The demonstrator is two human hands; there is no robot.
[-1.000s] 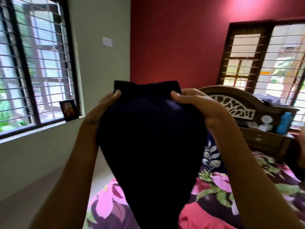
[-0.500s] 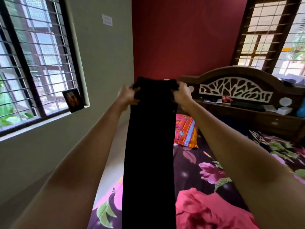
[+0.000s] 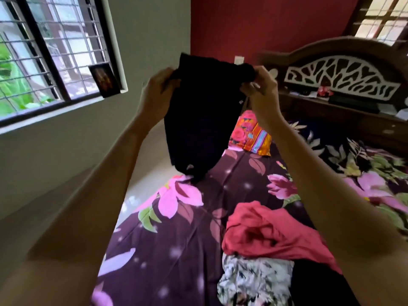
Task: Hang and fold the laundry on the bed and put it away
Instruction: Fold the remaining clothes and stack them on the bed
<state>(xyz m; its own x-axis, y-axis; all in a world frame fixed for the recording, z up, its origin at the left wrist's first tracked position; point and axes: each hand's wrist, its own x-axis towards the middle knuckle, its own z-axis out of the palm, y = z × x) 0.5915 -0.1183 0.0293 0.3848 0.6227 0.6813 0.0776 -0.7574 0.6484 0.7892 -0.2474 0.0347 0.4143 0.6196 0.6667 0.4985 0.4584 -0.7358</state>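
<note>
I hold a black garment [image 3: 198, 120] up in the air over the bed [image 3: 176, 250], which has a dark floral sheet. My left hand [image 3: 157, 89] grips its top left corner and my right hand [image 3: 260, 87] pinches its top right corner. The cloth hangs doubled, its lower end near the sheet. A red garment [image 3: 271, 230] lies crumpled on the bed near me. Below it lie a grey-and-white printed garment [image 3: 254, 281] and a black one [image 3: 318, 283].
A bright orange patterned pillow [image 3: 251, 133] lies near the carved wooden headboard [image 3: 340, 74], whose shelf carries small items. A barred window [image 3: 50, 51] with a small picture [image 3: 103, 80] on its sill is on the left wall. Pale floor [image 3: 150, 164] runs beside the bed.
The black garment hung long and straight half a second ago; now it is shorter and doubled, with its lower end lifted. My view has tipped down toward the bed.
</note>
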